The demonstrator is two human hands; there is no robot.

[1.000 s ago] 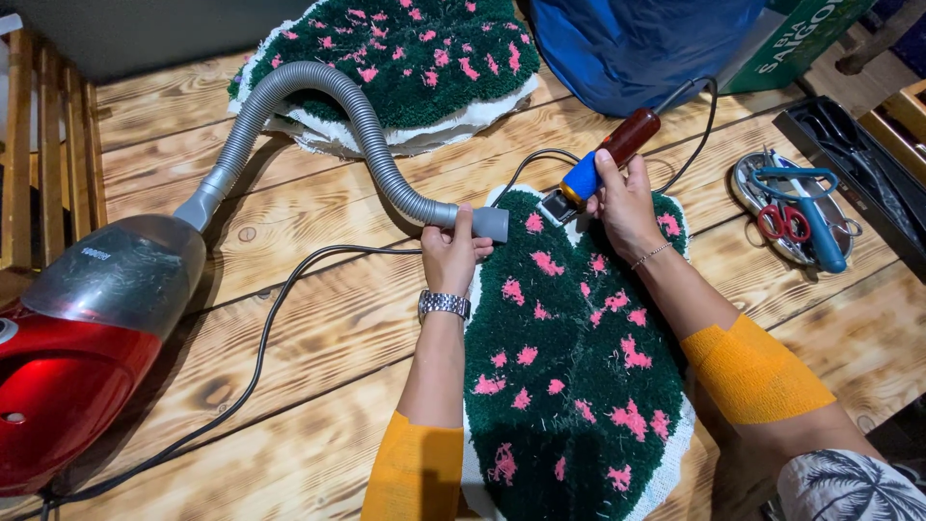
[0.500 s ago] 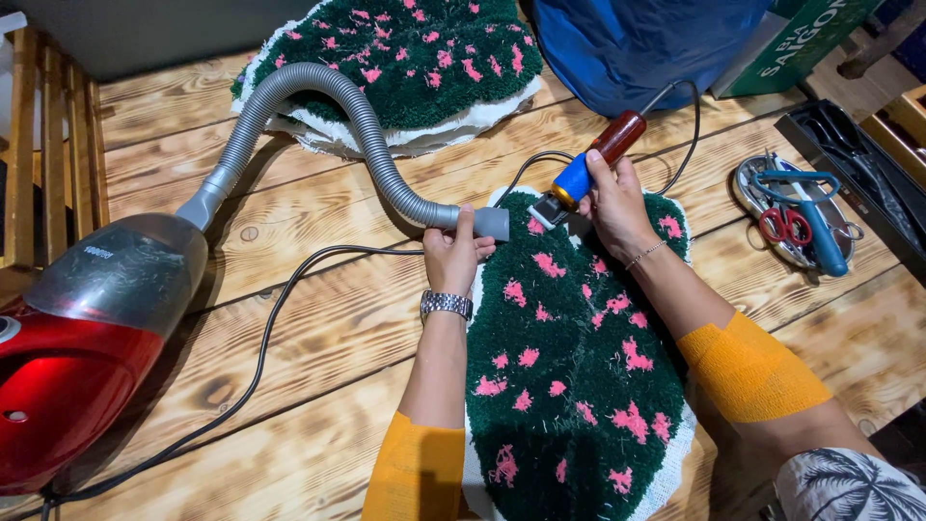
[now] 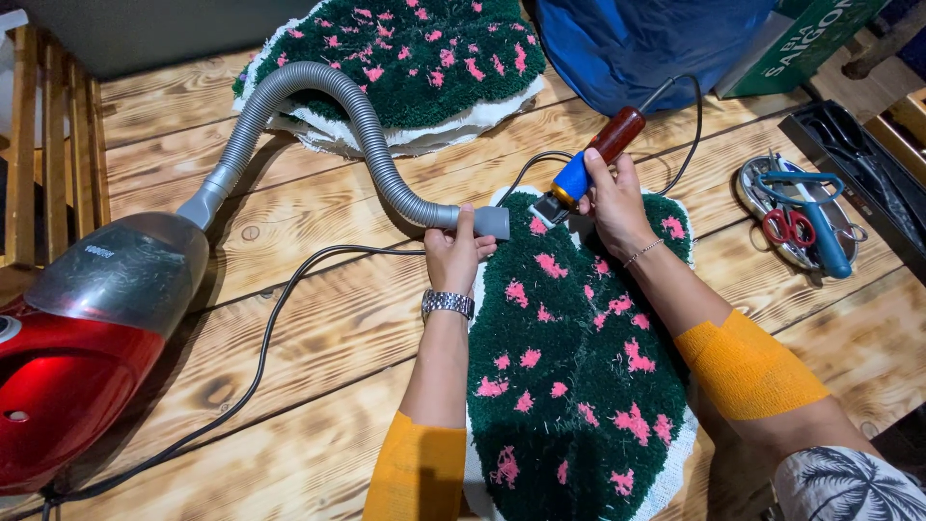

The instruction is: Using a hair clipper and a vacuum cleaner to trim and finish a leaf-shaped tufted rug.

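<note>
A dark green tufted rug with pink spots [image 3: 569, 386] lies on the wooden floor in front of me. My left hand [image 3: 458, 253] grips the end of a grey ribbed vacuum hose [image 3: 371, 145], holding its nozzle at the rug's top left edge. My right hand [image 3: 612, 198] holds an electric trimmer [image 3: 593, 164] with a brown and blue handle, its head pressed on the rug's top edge beside the nozzle. I wear a metal watch on the left wrist and orange sleeves on both arms.
A red vacuum cleaner [image 3: 82, 338] sits at the left, its black cable [image 3: 260, 357] trailing over the planks. A second green and pink rug [image 3: 415, 58] lies at the top. A metal tray with scissors [image 3: 801, 217] stands right, near a blue bag [image 3: 646, 43].
Trimmer and right hand have shifted slightly toward the top edge of the rug. The left hand keeps the hose nozzle in about the same spot.
</note>
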